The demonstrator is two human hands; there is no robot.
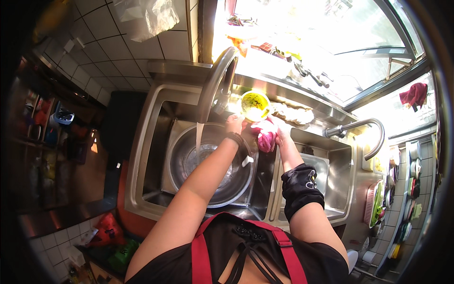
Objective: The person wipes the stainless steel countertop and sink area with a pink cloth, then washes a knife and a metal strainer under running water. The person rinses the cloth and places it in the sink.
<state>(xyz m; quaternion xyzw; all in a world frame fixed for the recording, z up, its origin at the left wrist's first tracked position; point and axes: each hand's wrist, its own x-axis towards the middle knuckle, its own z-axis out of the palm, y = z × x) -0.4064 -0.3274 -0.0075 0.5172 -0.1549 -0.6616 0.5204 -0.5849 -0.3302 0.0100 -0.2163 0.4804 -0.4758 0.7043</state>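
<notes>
Above the back edge of the sink, my left hand [235, 124] grips the lower left rim of a yellow-green plastic container [254, 105]. Dark bits or streaks show on its inner wall. My right hand [281, 129] holds a bunched pink cloth [266, 139] close under the container's right rim; whether cloth and rim touch is hard to tell in the glare. Beneath my left forearm, a large round metal basin [181, 170] sits in the left sink bowl. Water runs into it from a tall curved faucet [209, 88]. A small white object [247, 160] lies at the basin's right side.
Behind my right hand, a pale, lumpy bundle [294, 113] rests on the back ledge. The right sink bowl [337, 181] holds a rectangular metal tray [315, 170]. A second faucet [358, 124] arches at the right, near a pink basket [372, 204] of greens. An open window [376, 53] is behind.
</notes>
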